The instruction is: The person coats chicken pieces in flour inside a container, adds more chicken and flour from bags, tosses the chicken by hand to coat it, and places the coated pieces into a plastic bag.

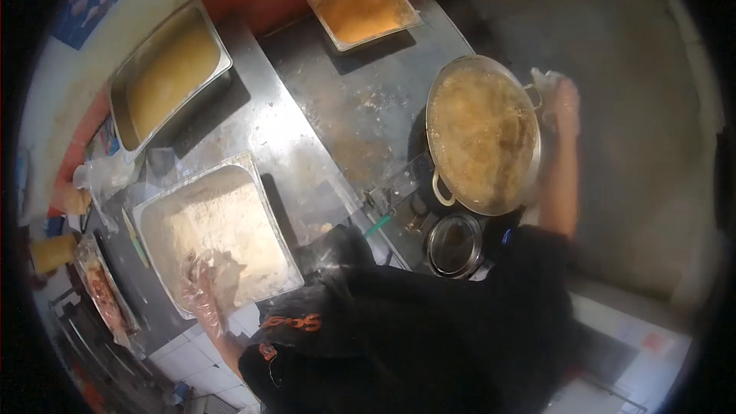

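My left hand (202, 287), in a clear plastic glove, rests at the near left side of a metal tray of white flour (230, 218). Its fingers are apart over the flour and hold nothing that I can see. My right hand (564, 100) is at the far right rim of a wide wok (483, 138) of bubbling golden oil. Something white covers its fingertips, right beside the wok's loop handle (534, 96). Whether those fingers grip the handle is too blurred to make out.
A deep metal pan (170, 80) of yellowish liquid stands at the back left. An orange-filled tray (362, 11) sits by the red wall. A round glass-like lid or bowl (454, 245) lies below the wok. Plastic bags (115, 172) and a bagged reddish item (103, 291) are at left.
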Available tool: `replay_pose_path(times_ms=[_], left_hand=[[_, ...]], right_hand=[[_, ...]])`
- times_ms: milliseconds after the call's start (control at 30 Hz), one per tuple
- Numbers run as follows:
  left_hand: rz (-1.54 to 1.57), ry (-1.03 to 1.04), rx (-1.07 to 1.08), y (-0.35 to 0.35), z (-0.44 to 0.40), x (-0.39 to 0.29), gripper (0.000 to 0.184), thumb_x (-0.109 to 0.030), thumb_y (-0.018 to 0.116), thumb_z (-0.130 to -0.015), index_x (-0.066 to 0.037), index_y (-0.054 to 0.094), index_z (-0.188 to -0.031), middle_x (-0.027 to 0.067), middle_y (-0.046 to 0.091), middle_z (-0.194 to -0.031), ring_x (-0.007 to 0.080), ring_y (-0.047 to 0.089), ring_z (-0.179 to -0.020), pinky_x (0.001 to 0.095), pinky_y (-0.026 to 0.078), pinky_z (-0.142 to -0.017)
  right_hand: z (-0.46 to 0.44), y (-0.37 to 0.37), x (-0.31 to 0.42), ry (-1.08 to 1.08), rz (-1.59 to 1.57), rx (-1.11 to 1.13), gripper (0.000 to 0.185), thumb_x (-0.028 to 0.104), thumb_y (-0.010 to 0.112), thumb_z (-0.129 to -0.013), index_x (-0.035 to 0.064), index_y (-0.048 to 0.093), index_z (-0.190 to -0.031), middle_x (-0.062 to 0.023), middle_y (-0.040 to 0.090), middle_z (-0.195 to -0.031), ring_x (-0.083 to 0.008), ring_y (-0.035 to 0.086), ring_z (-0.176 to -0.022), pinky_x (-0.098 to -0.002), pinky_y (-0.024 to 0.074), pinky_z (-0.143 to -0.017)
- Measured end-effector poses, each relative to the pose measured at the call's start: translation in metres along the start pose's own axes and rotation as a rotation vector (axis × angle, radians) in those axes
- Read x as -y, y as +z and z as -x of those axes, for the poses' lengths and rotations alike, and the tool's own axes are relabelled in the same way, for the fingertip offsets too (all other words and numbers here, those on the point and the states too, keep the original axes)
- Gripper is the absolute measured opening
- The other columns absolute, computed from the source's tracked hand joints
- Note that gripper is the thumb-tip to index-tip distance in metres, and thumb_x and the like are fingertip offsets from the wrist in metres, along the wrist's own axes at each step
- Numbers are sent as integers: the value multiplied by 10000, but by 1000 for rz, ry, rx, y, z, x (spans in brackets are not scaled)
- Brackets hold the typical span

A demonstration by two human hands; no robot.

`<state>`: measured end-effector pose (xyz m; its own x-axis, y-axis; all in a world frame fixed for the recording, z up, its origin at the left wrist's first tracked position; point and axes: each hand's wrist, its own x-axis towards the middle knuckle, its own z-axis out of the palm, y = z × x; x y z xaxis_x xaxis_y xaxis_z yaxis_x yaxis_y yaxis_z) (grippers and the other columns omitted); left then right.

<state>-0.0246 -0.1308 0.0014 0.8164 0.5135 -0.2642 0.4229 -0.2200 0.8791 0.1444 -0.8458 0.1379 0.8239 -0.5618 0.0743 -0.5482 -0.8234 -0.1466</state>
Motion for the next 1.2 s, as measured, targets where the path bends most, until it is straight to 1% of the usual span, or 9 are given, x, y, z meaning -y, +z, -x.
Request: replay_pose_path(times_ms=[67, 133, 267, 367, 500, 567, 667, 800, 1200], left_hand=[[62, 55, 2, -13, -5, -23, 468, -206, 673, -925, -32, 538, -1338, 117, 603, -1258, 208, 621, -1051, 322, 529, -854], [143, 109, 13, -32, -17, -54, 450, -188, 672, -921, -42, 554, -1329, 93, 607, -1257, 197, 625, -1036, 317, 530, -833], [40, 442, -29, -74, -41, -117, 380, -273, 575, -983, -41, 610, -1282, 72, 632, -1221, 185, 607, -1064, 293, 498, -853], [-602, 972, -164, -117, -93, -142, 330, -293, 544, -990, -26, 673, -1136, 99, 637, -1168, 179, 586, -1036, 301, 472, -847], [100, 663, -99, -132, -170, -184, 226, -203, 573, -955, -38, 676, -1071, 87, 646, -1022, 227, 606, -964, 348, 475, -830], [-206, 1147, -356, -140, -223, -205, 228, -163, 632, -925, 13, 689, -1059, 80, 676, -979, 170, 619, -875, 300, 490, -812], [176, 1025, -220, -164, -280, -265, 249, -217, 644, -942, -11, 692, -1073, 34, 703, -942, 127, 619, -826, 262, 490, -771], [368, 1023, -173, -184, -366, -342, 319, -293, 691, -917, -15, 700, -1073, 53, 720, -928, 126, 617, -831, 261, 498, -748], [192, 1147, -92, -186, -479, -429, 484, -477, 759, -829, 1, 687, -819, 40, 633, -671, 147, 516, -619, 345, 458, -588]], right_hand=[[-4, -7, -17, -100, -1157, -72, 460, 360, 514, -992, 11, 578, -1285, -193, 606, -1243, -310, 579, -1176, -399, 450, -981], [44, -59, 49, -143, -482, -270, 419, 367, 581, -949, 36, 625, -1200, -172, 637, -1179, -271, 611, -1106, -404, 469, -909], [145, -102, 153, -398, -412, -267, 382, 266, 584, -910, -1, 633, -1179, -152, 626, -1219, -261, 608, -1120, -387, 461, -958], [238, -76, 228, -437, -886, 230, 475, 281, 562, -932, -10, 537, -1307, -194, 591, -1277, -315, 579, -1175, -424, 432, -1037], [301, 7, 339, -1069, -1058, 1057, 483, 383, 528, -994, 34, 557, -1325, -149, 576, -1334, -278, 561, -1223, -408, 462, -1041], [349, 62, 375, -870, -1042, 1179, 427, 258, 608, -945, 33, 567, -1307, -135, 609, -1267, -243, 602, -1138, -376, 498, -970], [407, 159, 390, -837, -1161, 1168, 413, 78, 697, -872, 39, 599, -1271, -145, 681, -1140, -235, 654, -1009, -367, 516, -888], [437, 130, 413, -761, -969, 1268, 485, 306, 667, -941, 62, 549, -1343, -110, 656, -1039, -187, 651, -954, -333, 553, -872], [448, 119, 409, -642, -705, 946, 490, 362, 639, -943, 5, 588, -1275, -212, 686, -1041, -265, 669, -912, -384, 513, -854]])
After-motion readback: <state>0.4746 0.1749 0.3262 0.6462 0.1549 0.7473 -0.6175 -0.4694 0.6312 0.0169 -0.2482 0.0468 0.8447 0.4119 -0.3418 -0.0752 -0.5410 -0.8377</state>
